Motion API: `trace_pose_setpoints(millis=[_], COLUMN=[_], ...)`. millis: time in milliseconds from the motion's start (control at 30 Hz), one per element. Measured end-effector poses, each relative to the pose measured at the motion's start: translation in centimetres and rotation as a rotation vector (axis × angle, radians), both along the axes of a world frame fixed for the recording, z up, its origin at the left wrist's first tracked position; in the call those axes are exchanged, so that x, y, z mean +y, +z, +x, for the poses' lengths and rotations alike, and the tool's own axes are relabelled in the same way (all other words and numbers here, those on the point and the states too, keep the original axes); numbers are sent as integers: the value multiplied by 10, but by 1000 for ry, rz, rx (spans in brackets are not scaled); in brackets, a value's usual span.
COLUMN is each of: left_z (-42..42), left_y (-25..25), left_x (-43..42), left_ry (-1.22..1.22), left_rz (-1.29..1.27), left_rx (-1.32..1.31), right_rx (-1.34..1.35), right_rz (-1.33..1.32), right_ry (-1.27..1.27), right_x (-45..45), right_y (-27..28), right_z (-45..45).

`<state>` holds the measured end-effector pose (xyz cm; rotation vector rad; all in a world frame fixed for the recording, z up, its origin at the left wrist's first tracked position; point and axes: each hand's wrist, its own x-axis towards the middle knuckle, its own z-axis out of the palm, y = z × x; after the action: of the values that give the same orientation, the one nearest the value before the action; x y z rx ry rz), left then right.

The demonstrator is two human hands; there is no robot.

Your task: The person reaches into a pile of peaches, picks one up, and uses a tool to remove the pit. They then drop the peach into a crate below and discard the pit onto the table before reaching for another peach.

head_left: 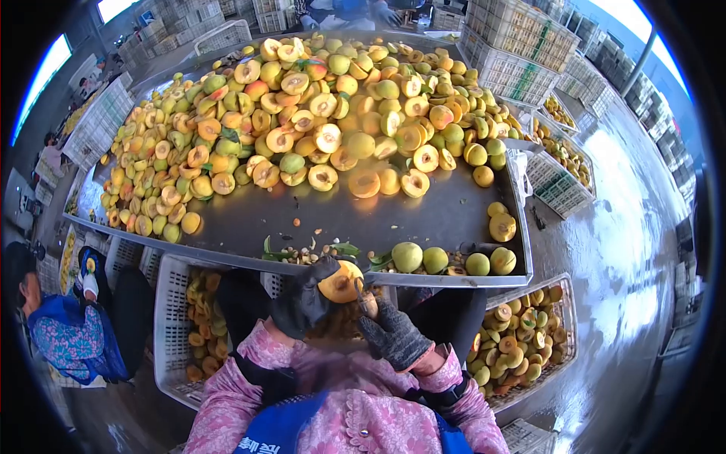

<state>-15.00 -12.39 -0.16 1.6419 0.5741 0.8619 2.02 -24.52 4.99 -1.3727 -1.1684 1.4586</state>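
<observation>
My left hand [299, 301], in a dark glove, is closed around a halved yellow peach [342, 282], its cut face turned up and right. In my right hand [397, 333], gloved in grey, is a small pitting tool [369, 304] with a pale wooden handle and a dark curved metal tip. That tip touches or lies very near the peach's right edge; I cannot tell which. Both hands are just below the near rim of a metal table [363, 274]. Pits and leaves [306, 252] lie inside that rim, beside a few whole peaches [407, 257].
A large heap of halved and whole peaches [291, 121] covers the table's far part. Crates of peach halves stand at my left [170, 333] and right [571, 333]. A co-worker [72, 333] sits at far left. Stacked crates [522, 38] rise at back right beside wet floor [620, 227].
</observation>
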Motion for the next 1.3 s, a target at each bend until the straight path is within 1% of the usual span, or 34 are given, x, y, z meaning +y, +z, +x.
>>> trace_pose_setpoints(millis=[33, 133, 200, 233, 300, 367, 433, 467, 567, 633, 700, 800, 867, 900, 967, 1033, 1067, 1100, 1133, 1200, 1300], left_z=[1, 12, 10, 10, 14, 13, 14, 15, 16, 17, 18, 21, 22, 21, 19, 16, 13, 10, 9, 8, -5], left_y=[-4, 26, 32, 38, 66, 49, 24, 16, 5, 10, 27, 12, 1, -3, -2, 5, 14, 20, 24, 29, 2], left_x=[-3, -11, -9, -10, -18, -21, -23, -24, -23, -24, -29, -29, -26, -26, -20, -12, -8, -5, -3, -2, -9], left_ry=[17, -15, -108, -94, -66, -4, 85, 145, 219, 239, 264, 300, 320, 330, 244, 153, 105, 54, 22, -41, 26], left_rz=[-57, -196, -8, 17, 65, 12, -26, -39, 64, 202, 362, 350, 376, 386, 406, 471, 524, 578, 569, 551, 552], left_rx=[-15, -86, 37, 43, 58, 32, 27, 35, 104, 176, 258, 240, 239, 241, 223, 220, 228, 237, 257, 288, 231], right_rx=[-4, -34, -66, -76, -67, -273, -419, -462, -527, -534, -553, -673, -593, -510, -303, -202, -224, -208, -194, -105, 108], right_rz=[8, 23, 22, 27, 60, 243, 330, 326, 356, 378, 383, 373, 433, 455, 489, 389, 274, 199, 125, 51, -109], right_ry=[-17, -44, -28, -22, -18, 62, 107, 113, 115, 92, 79, 164, 136, 142, 177, 180, 160, 161, 161, 208, 204], right_x=[0, -2, -3, -4, -5, -4, -3, -2, 1, 2, 3, 8, 11, 9, 10, 13, 13, 14, 14, 14, 14], right_y=[1, 4, 2, 0, -10, -15, -18, -18, -25, -30, -32, -33, -54, -64, -69, -59, -36, -32, -28, -37, -31], right_z=[-3, -9, -11, -12, -13, -13, -14, -15, -19, -21, -24, -22, -22, -21, -20, -19, -20, -21, -21, -14, -9])
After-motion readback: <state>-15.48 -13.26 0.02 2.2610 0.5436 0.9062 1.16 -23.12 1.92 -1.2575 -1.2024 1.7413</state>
